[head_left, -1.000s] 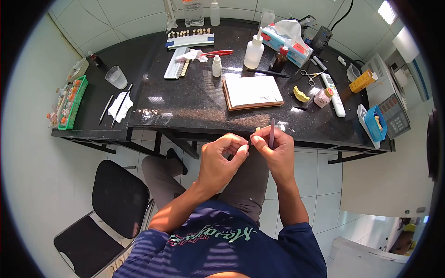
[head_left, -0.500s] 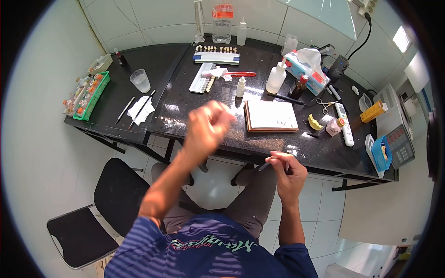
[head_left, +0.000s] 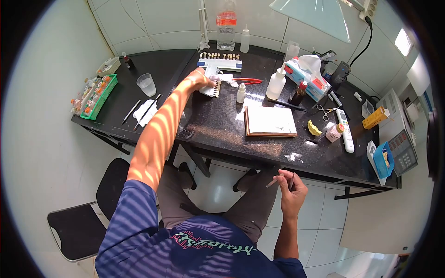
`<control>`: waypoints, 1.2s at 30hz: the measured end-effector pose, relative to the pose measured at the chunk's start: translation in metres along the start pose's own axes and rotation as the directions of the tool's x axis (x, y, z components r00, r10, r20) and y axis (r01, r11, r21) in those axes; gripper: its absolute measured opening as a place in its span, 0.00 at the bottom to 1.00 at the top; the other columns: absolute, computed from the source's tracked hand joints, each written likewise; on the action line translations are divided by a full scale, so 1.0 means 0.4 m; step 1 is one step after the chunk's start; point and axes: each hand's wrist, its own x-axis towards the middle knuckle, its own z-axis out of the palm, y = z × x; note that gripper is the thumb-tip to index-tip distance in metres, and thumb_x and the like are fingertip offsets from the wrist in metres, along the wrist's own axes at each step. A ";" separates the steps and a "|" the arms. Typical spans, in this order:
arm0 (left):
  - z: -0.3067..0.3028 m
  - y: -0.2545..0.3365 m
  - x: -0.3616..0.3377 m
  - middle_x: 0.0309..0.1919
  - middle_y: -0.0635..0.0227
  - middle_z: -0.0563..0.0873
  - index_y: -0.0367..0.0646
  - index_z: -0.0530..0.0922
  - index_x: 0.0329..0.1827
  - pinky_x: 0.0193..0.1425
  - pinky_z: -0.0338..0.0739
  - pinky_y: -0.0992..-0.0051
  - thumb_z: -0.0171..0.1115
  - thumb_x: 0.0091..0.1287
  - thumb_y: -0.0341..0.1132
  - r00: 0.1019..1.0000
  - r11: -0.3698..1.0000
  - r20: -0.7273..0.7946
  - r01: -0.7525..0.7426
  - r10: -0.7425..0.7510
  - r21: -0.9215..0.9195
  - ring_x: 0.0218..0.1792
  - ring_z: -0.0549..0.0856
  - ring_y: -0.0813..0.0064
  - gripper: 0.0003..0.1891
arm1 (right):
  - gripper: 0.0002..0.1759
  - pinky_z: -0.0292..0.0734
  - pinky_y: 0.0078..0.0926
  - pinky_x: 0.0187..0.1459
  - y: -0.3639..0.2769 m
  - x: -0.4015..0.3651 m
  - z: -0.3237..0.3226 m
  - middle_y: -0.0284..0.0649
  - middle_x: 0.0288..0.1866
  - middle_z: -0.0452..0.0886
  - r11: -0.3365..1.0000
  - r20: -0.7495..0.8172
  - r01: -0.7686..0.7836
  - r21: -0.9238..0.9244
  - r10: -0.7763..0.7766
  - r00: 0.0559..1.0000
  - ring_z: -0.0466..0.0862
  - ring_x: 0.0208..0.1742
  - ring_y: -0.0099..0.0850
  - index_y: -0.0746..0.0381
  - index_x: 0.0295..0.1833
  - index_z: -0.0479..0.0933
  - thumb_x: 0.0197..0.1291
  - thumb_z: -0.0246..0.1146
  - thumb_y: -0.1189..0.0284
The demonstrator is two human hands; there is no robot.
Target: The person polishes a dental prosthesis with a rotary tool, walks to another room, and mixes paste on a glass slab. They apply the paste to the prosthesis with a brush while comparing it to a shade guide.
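Observation:
My left hand (head_left: pixel 200 79) reaches far over the table, its fingers closed at the side of a white tooth shade guide (head_left: pixel 208 91) with tooth-coloured tabs along its edge. A crumpled white tissue (head_left: pixel 228 79) and red tweezers (head_left: pixel 249 81) lie just right of those fingers. Low in front of the table edge, my right hand (head_left: pixel 292 192) pinches a slim stick-like tool (head_left: pixel 272 182), pale at its tip; a dark thin part shows between the fingers. Behind the left hand stands a second shade guide (head_left: pixel 220 64). A small white dropper bottle (head_left: pixel 241 93) is upright nearby.
A white pad (head_left: pixel 270 121) lies at the middle front. Around it are a white squeeze bottle (head_left: pixel 276 84), scissors-like forceps (head_left: pixel 326 111), a yellow curved piece (head_left: pixel 314 128) and a remote (head_left: pixel 345 132). Leftward stand a plastic cup (head_left: pixel 146 85) and a green basket (head_left: pixel 99 98). A lamp shade (head_left: pixel 315 18) overhangs.
My left hand has moved forward from above the table's front to the shade guide. The right hand stays low, its stick turned slightly. The view has shifted a little.

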 end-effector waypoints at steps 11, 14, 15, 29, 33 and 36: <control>-0.066 0.005 -0.197 0.52 0.51 0.85 0.28 0.72 0.60 0.54 0.81 0.65 0.64 0.67 0.28 0.846 0.791 -0.532 -0.325 -0.001 -0.518 0.48 0.86 0.64 0.21 | 0.08 0.71 0.10 0.36 0.006 -0.003 0.012 0.36 0.37 0.86 1.000 0.066 0.007 -0.009 -0.006 0.998 0.80 0.35 0.14 0.69 0.47 0.84 0.63 0.69 0.78; -0.028 0.033 -0.325 0.49 0.56 0.85 0.32 0.68 0.63 0.59 0.80 0.67 0.60 0.69 0.25 0.852 0.575 -0.509 -0.479 0.122 -0.664 0.47 0.86 0.67 0.20 | 0.07 0.61 0.11 0.29 -0.058 0.024 0.062 0.28 0.28 0.78 0.982 -0.017 0.027 0.184 -0.025 1.000 0.68 0.27 0.11 0.69 0.45 0.83 0.61 0.70 0.79; 0.001 0.046 -0.388 0.50 0.58 0.85 0.33 0.67 0.64 0.61 0.80 0.66 0.58 0.70 0.25 0.825 0.462 -0.503 -0.562 0.258 -0.686 0.49 0.86 0.68 0.20 | 0.07 0.61 0.11 0.29 -0.080 0.038 0.074 0.28 0.28 0.78 0.982 -0.013 0.029 0.188 -0.027 1.000 0.68 0.27 0.11 0.69 0.45 0.83 0.61 0.70 0.79; 0.192 0.156 -0.787 0.53 0.58 0.85 0.30 0.71 0.62 0.60 0.80 0.71 0.58 0.73 0.26 0.913 0.368 -0.277 -0.379 0.300 -0.849 0.53 0.85 0.74 0.17 | 0.07 0.52 0.13 0.26 -0.264 0.196 0.261 0.24 0.29 0.80 0.895 -0.007 0.380 0.234 -0.389 0.921 0.60 0.25 0.11 0.64 0.42 0.85 0.58 0.73 0.77; 0.196 0.153 -0.795 0.52 0.58 0.85 0.30 0.72 0.61 0.59 0.80 0.71 0.58 0.73 0.26 0.911 0.363 -0.263 -0.373 0.317 -0.854 0.52 0.85 0.75 0.16 | 0.07 0.51 0.13 0.26 -0.256 0.188 0.274 0.23 0.25 0.75 0.915 -0.014 0.361 0.179 -0.364 0.931 0.59 0.24 0.10 0.65 0.42 0.85 0.58 0.73 0.76; 0.203 0.146 -0.794 0.52 0.59 0.85 0.31 0.72 0.61 0.59 0.80 0.71 0.58 0.73 0.26 0.907 0.359 -0.261 -0.377 0.330 -0.854 0.52 0.85 0.75 0.16 | 0.07 0.51 0.14 0.25 -0.250 0.198 0.267 0.22 0.23 0.71 0.933 0.019 0.310 0.184 -0.319 0.948 0.59 0.23 0.10 0.65 0.42 0.85 0.59 0.73 0.75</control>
